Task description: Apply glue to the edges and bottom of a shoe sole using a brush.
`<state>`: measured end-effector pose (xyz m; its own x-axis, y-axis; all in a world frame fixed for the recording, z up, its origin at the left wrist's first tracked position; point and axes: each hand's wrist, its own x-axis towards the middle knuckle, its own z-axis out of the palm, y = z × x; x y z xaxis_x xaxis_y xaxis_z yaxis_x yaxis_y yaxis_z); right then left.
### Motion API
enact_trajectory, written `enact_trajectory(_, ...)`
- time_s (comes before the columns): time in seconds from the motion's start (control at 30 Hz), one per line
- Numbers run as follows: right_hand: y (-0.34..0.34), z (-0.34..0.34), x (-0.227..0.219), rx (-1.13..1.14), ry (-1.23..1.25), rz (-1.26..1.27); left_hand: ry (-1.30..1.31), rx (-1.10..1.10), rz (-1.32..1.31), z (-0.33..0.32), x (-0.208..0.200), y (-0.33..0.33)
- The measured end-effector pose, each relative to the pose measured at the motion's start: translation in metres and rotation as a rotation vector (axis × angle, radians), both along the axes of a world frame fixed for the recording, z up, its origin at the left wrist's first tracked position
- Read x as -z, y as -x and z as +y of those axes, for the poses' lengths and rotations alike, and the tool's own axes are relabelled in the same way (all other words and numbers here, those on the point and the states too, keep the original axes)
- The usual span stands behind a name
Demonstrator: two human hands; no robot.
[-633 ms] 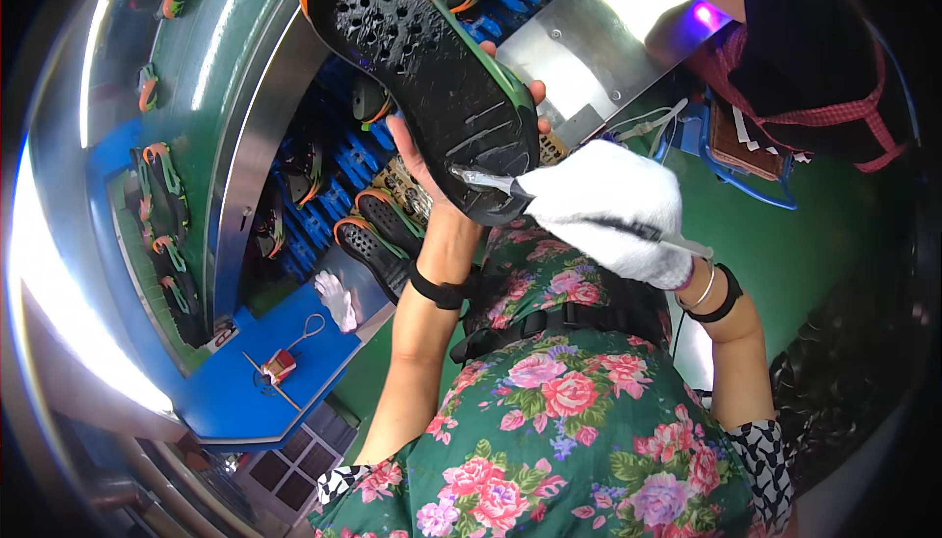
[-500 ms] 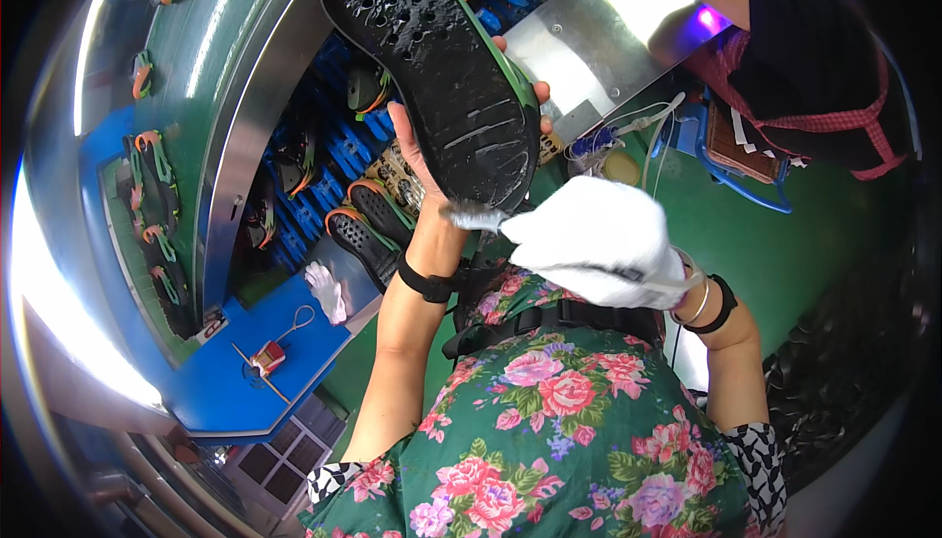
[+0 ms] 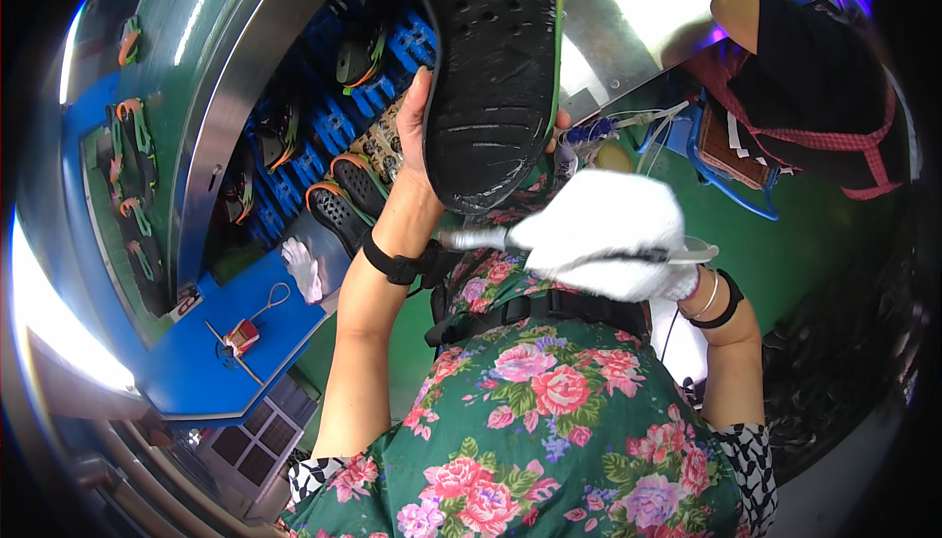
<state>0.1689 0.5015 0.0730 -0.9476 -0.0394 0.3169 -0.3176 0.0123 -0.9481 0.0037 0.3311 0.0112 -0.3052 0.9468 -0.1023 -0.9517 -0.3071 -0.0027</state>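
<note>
My bare left hand (image 3: 416, 131) grips a black shoe sole (image 3: 491, 106) from beneath, its thumb along the left edge and fingertips showing at the right. The sole stands lengthwise, heel toward me, with small holes in its upper part, grooves near the heel and a wet-looking sheen. Green and orange show along its right edge. In a white knitted glove, my right hand (image 3: 603, 234) is closed around a slim brush (image 3: 476, 239). The brush points left, just below the heel and apart from it. Its tip is partly blurred.
Blue racks (image 3: 334, 126) carrying black shoes run behind a metal rim. Two perforated soles (image 3: 343, 200) lie near my left forearm. On the blue table (image 3: 196, 376) are a white glove (image 3: 304, 268) and a small red container (image 3: 240, 337). A co-worker (image 3: 819, 77) is at the right.
The sole has turned more upright and shifted right in view. The brush now sits a little lower, apart from the heel. The surroundings have slid left in view.
</note>
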Motion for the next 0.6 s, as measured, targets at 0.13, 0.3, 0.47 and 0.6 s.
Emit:
enact_trajectory(0.13,0.003,0.01,-0.002,0.159,-0.317,0.182,0.271,0.131,0.252,0.001,-0.019,0.004)
enact_trajectory(0.3,-0.005,0.001,0.009,-0.003,-0.371,0.281,0.536,0.157,0.259,-0.012,0.001,0.018)
enact_trajectory(0.47,0.006,0.016,0.001,0.066,-0.189,0.137,0.54,0.127,0.114,-0.007,-0.007,0.017)
enact_trajectory(0.6,0.0,0.006,0.001,-0.032,-0.015,-0.003,0.498,0.095,0.113,-0.008,-0.001,0.016)
